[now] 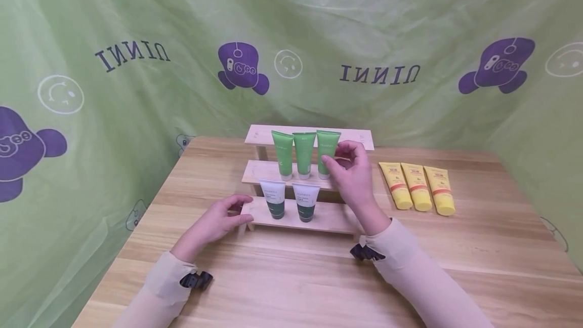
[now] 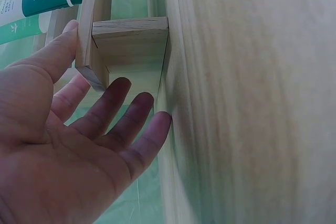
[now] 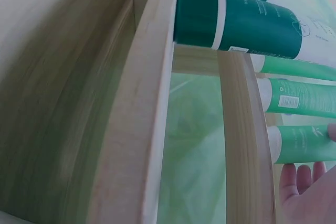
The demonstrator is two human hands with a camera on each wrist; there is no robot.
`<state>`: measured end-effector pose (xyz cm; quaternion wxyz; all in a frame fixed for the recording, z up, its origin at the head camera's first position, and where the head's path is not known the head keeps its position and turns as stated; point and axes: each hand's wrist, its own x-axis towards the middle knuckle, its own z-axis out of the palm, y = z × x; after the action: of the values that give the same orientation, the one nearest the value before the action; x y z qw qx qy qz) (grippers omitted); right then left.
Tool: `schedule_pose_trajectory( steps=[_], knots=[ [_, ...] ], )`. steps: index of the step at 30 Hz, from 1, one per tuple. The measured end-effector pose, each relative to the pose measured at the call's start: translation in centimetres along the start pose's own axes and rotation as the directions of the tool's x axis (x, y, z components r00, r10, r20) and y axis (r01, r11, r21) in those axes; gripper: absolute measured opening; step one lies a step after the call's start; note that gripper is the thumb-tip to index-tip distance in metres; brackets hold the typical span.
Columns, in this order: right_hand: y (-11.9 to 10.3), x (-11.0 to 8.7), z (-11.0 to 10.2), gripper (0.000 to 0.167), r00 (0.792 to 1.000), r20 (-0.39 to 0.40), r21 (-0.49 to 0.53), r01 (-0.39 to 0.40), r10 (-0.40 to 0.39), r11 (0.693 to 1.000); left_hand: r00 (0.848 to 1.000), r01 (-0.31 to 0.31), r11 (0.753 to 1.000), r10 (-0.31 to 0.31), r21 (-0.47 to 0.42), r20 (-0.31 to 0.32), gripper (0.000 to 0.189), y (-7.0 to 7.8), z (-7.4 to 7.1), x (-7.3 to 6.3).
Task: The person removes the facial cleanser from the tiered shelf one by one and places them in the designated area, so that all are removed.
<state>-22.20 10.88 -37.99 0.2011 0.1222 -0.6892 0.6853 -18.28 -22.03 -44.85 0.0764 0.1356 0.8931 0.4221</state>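
While the right grip [image 1: 354, 178] pinches the rightmost green tube [image 1: 329, 147] on the middle shelf [image 1: 257, 171], seat the cap [image 3: 274, 144] flat before letting go, the relaxed left grip [image 1: 219, 220] beside the bottom shelf [image 1: 336, 216].

Left arm: long, pale cream fabric sleeve [image 1: 160, 287], plain surface, crosswise fold behind cuff, hem ending at wrist. Compact black wrist camera [image 1: 197, 280] at cuff's inner side, outline blocky and lobed, finer markings too small to read. Left hand [image 1: 217, 221] bare. Right arm: matching pale cream sleeve [image 1: 421, 277], light creasing, cuff edge uneven. Second black wrist camera [image 1: 367, 252] at inner side of cuff, irregular outline. Right hand [image 1: 354, 176] likewise bare.
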Motion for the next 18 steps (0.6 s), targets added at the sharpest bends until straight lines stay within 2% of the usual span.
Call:
schedule_pose_trajectory(
  steps=[7,18],
  knots=[
    [-0.17,0.16,0.12,0.040,0.999,-0.022,-0.001,-0.043,0.043,0.999,1.000,-0.001,1.000,0.001,-0.005,0.001,0.052,-0.09,0.04,-0.02],
    [-0.14,0.23,-0.11,0.039,0.999,-0.036,0.002,-0.020,0.020,1.000,1.000,0.000,1.000,0.000,-0.022,0.005,0.053,-0.07,-0.02,-0.05]
  ],
)
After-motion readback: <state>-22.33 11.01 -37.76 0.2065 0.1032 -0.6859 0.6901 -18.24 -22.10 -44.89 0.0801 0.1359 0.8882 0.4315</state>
